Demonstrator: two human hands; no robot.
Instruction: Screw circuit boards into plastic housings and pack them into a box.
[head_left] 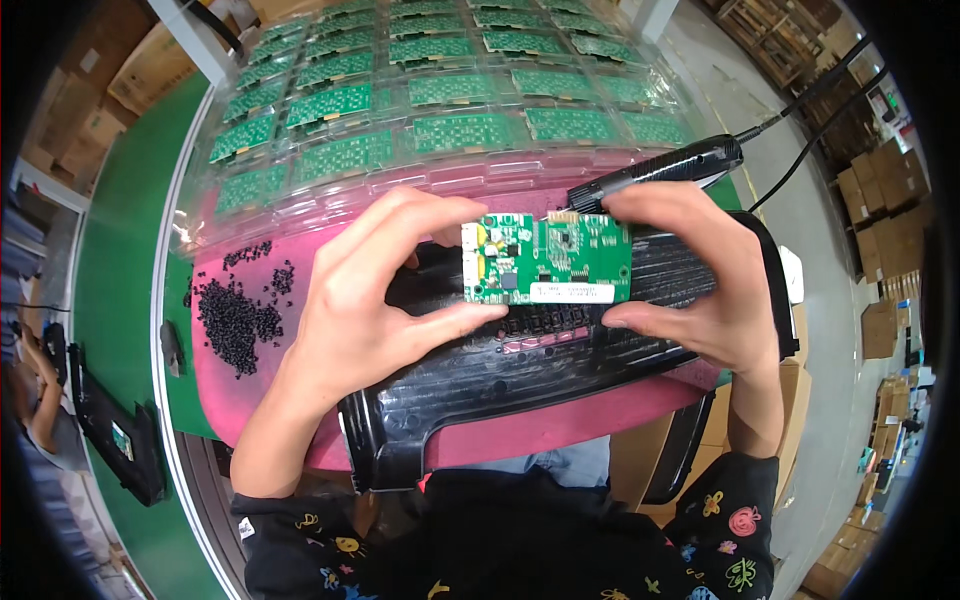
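Note:
Between both hands I hold a green circuit board (546,258), its component side facing up, with white connectors on the left end and a white label strip along the near edge. My left hand (375,285) pinches the left end, thumb at the near corner and fingers at the far one. The right end is gripped the same way by my right hand (705,270). Beneath the board lies a long black plastic housing (480,375) with a row of slots, partly hidden by the board and my hands.
Small black screws (235,318) are heaped on the pink mat (225,395) at left. An electric screwdriver (660,170) with a cable lies behind my right hand. Clear trays of green boards (460,133) fill the back. Another black housing (115,430) lies at far left, near another person's arm (45,390).

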